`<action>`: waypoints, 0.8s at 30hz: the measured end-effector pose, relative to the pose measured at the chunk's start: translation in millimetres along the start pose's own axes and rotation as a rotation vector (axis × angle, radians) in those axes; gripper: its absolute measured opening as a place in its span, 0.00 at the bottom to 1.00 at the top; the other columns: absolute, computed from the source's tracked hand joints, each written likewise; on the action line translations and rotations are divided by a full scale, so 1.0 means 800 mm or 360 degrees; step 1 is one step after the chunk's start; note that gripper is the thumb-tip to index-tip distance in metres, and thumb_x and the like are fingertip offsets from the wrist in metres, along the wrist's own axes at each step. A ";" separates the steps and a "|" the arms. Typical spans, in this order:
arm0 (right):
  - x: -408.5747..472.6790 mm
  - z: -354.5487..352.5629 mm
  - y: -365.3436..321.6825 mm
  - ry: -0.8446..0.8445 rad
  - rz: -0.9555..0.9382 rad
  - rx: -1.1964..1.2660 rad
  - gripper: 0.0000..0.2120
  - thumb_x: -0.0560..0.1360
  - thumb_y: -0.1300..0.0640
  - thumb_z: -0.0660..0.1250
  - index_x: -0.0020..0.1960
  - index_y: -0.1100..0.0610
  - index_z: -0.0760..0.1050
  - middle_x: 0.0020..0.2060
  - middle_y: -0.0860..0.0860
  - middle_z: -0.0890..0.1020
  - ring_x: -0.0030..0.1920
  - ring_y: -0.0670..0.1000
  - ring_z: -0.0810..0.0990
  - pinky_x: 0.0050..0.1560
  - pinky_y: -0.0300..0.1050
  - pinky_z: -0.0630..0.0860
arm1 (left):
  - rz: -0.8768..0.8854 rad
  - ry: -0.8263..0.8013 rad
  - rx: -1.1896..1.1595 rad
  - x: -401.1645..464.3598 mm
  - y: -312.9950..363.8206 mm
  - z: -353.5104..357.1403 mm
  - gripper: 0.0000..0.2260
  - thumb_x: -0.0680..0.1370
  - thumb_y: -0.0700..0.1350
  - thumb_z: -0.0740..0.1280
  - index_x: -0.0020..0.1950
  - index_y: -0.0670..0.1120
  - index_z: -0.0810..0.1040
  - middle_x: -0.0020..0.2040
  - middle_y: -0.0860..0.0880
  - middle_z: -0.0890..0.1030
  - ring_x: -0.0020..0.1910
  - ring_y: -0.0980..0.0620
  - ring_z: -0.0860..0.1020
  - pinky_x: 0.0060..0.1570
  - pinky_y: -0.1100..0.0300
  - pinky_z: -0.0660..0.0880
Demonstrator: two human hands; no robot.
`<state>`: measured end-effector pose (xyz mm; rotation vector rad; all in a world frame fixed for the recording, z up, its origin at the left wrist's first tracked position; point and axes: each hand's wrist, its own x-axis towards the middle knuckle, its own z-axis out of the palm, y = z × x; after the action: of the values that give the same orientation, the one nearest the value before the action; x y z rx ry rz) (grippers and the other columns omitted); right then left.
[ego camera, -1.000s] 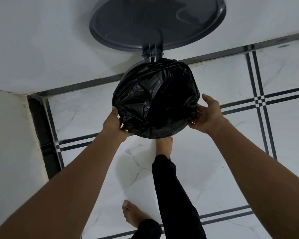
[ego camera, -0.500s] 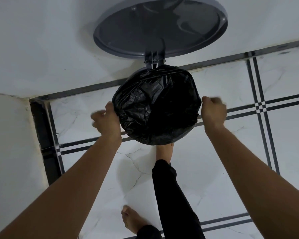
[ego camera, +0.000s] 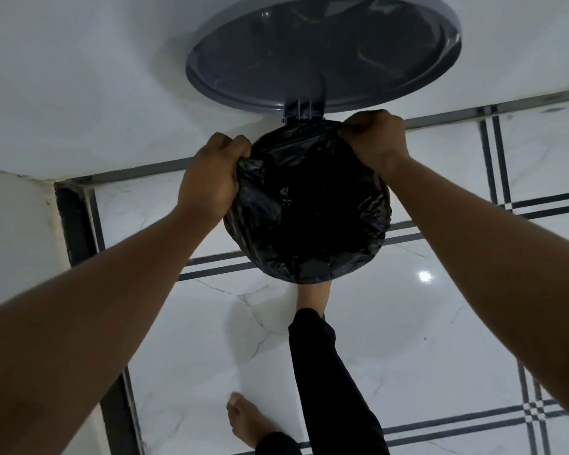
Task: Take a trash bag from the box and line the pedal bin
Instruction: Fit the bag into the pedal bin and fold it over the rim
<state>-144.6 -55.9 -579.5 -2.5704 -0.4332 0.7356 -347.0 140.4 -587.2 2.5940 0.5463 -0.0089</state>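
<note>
Both bare arms reach forward and down. The left hand [ego camera: 211, 183], at ten o'clock, curls its fingers in a pinching grip; the right hand [ego camera: 376, 139], at one o'clock, does likewise, knuckles up.

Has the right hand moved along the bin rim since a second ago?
Yes. The right hand has gone from the near side of the trash bag to the far side, close to the lid hinge.
</note>
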 end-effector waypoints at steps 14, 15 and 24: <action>0.015 0.004 0.027 -0.0383 0.0467 0.0895 0.15 0.76 0.47 0.75 0.58 0.56 0.85 0.51 0.52 0.88 0.51 0.52 0.87 0.55 0.47 0.84 | -0.1348 -0.0465 -0.1337 0.044 -0.005 0.011 0.16 0.80 0.54 0.67 0.59 0.44 0.84 0.49 0.48 0.81 0.46 0.48 0.79 0.47 0.56 0.78; 0.015 0.006 0.028 -0.0403 0.0465 0.0896 0.15 0.76 0.47 0.75 0.56 0.57 0.86 0.50 0.53 0.88 0.51 0.52 0.88 0.54 0.48 0.85 | -0.1350 -0.0474 -0.1331 0.045 -0.005 0.014 0.17 0.81 0.56 0.67 0.61 0.45 0.83 0.49 0.48 0.81 0.47 0.49 0.80 0.49 0.56 0.78; 0.036 -0.002 0.001 -0.0648 0.0482 0.0379 0.22 0.83 0.49 0.64 0.64 0.67 0.77 0.57 0.61 0.82 0.54 0.57 0.81 0.55 0.51 0.78 | -0.1378 -0.0527 -0.1047 0.050 -0.001 0.017 0.26 0.83 0.63 0.60 0.63 0.43 0.82 0.55 0.45 0.82 0.53 0.45 0.80 0.58 0.51 0.78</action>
<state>-120.1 -45.6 -591.2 -2.2812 -0.0644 1.3426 -309.1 150.2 -604.0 1.5318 1.2426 -0.4508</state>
